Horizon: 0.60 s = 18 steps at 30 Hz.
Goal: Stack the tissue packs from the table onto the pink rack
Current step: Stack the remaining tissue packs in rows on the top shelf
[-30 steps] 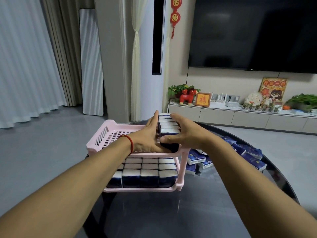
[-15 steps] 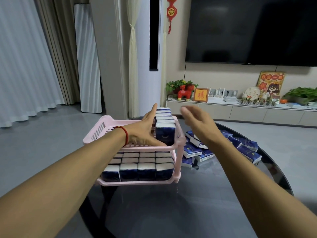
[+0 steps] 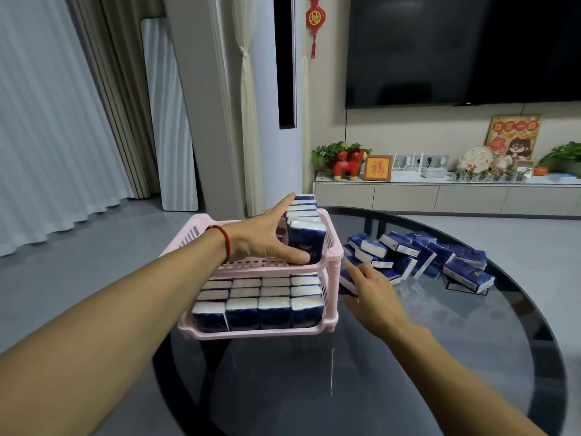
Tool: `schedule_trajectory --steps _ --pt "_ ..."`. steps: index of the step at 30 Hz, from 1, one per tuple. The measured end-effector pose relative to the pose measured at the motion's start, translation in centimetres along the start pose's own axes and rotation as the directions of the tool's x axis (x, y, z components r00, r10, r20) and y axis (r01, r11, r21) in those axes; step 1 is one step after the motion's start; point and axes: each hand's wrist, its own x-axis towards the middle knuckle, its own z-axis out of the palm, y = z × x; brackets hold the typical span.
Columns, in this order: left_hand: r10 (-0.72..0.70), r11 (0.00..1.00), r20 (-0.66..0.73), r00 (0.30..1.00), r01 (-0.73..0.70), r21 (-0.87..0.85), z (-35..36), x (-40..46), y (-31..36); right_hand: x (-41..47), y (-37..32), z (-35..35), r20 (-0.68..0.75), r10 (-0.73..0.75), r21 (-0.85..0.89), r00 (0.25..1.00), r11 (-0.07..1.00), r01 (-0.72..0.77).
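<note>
**Pink rack half loaded, more packs on the counter**

Pink rack [image 3: 333, 256] stands on the dark glass counter [image 3: 408, 372]. Its lower tier is full of upright packs [image 3: 273, 311]; a row of packs [image 3: 306, 237] stands at the right of the top tier. The left hand [image 3: 267, 239] presses against that row with straight fingers, its grip holding nothing. The right hand [image 3: 371, 297], blurred, reaches the loose pile [image 3: 418, 256] beside the rack, fingers spread around a pack; whether the grip has closed cannot be told.

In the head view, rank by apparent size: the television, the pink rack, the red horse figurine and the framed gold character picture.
1. television
2. pink rack, though it is nearer the camera
3. and 4. red horse figurine and framed gold character picture: look alike, not ranked
</note>
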Motion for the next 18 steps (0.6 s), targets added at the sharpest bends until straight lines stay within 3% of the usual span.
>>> schedule_trajectory --steps 7,10,13,15,18 --pt "0.031 0.997 -0.035 0.999 -0.033 -0.073 0.8 -1.1 -0.3 -1.1 0.3 0.0 -0.120 -0.049 0.037 0.992 0.998 0.054" --pt "0.022 0.997 -0.079 0.997 -0.028 -0.066 1.0 -2.5 0.6 -1.8 0.0 -3.0 -0.227 0.137 0.340 0.964 0.939 -0.053" --pt "0.052 0.998 -0.212 0.976 -0.057 -0.018 1.6 -5.0 1.5 -2.9 -0.2 -6.8 -0.149 0.351 0.703 0.925 0.695 -0.151" --pt "0.123 0.991 -0.420 0.899 -0.130 0.011 2.6 -6.8 1.9 -4.2 -0.7 -9.2 -0.056 0.385 0.856 0.921 0.494 -0.154" --pt "0.294 0.944 -0.715 0.634 -0.308 0.115 5.7 -8.9 2.2 -5.6 -1.4 -11.7 -0.035 0.326 0.917 0.945 0.387 -0.099"
